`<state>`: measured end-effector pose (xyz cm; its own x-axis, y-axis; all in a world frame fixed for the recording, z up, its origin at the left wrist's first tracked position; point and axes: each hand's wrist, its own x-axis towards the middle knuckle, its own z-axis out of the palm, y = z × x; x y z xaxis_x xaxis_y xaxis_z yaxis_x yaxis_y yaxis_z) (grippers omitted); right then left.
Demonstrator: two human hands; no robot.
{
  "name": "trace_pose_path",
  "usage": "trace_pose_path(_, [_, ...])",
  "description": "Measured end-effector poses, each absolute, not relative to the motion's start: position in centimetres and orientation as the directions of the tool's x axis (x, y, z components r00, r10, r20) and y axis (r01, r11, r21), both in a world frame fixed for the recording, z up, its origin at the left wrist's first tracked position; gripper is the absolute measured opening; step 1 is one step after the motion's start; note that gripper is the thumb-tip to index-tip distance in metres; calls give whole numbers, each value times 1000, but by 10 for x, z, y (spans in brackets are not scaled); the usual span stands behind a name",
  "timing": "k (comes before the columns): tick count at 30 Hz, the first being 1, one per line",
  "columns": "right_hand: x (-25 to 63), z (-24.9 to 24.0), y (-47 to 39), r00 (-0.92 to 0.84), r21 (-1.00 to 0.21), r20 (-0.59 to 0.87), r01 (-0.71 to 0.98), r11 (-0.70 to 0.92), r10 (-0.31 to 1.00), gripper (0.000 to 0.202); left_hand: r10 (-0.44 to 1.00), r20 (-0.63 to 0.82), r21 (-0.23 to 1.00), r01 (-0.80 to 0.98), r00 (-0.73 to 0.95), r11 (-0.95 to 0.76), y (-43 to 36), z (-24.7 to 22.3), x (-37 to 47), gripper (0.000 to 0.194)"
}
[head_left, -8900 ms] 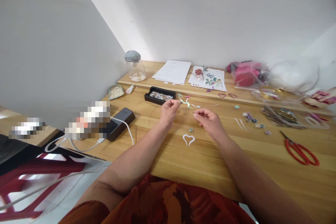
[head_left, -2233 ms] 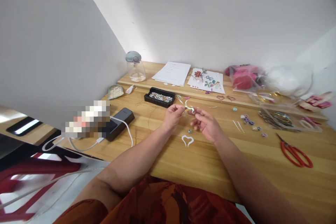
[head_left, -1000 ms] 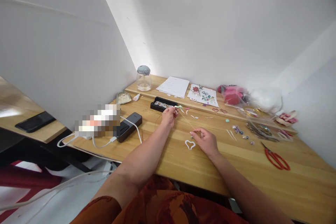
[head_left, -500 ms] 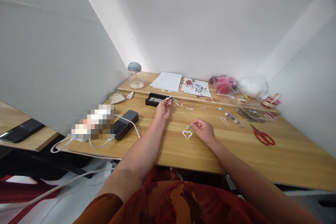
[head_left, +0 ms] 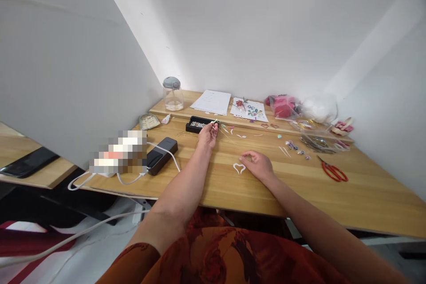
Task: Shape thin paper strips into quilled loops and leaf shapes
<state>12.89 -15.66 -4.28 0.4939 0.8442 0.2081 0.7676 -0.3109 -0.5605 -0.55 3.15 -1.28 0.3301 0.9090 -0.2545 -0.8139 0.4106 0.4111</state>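
Pinched fingers of my left hand (head_left: 209, 136) hold a small green piece (head_left: 215, 121), close to the right end of a black tray (head_left: 193, 127) of beads. Thin strands stick out beside those fingers. My right hand (head_left: 258, 165) rests low over the table, its thumb and forefinger pressed together; what they hold, if anything, is too small to name. A white heart-shaped outline (head_left: 239, 168) lies just left of that hand, with its point towards me.
Red-handled scissors (head_left: 334, 172), loose beads (head_left: 292, 145) and white sticks (head_left: 285, 151) lie to the right. A power bank (head_left: 162, 156) with a white cable is at the left. Papers (head_left: 213, 101), a jar (head_left: 173, 95) and plastic bags (head_left: 284, 105) stand along the back.
The small bead-like item above the white heart no longer shows. The thread that ran between my hands is no longer seen stretched. My right hand has shifted slightly left.
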Motion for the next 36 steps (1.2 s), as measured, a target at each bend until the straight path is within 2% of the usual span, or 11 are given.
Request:
trace_pose_path(9, [169, -45, -165, 574, -578, 253, 735, -354, 779, 39, 892, -169, 419, -789, 419, 450, 23, -7, -4, 15])
trace_pose_path(15, [187, -41, -166, 591, -496, 263, 761, -419, 762, 37, 882, -117, 443, -771, 456, 457, 19, -10, -2, 16])
trace_pose_path(22, [221, -40, -171, 693, -487, 233, 690, -535, 682, 40, 858, -86, 470, -739, 506, 483, 9, -21, 11, 12])
trace_pose_path(36, [218, -47, -172, 659, -476, 241, 720, -505, 713, 37, 803, -117, 388, -717, 584, 579, 6, -12, 3, 12])
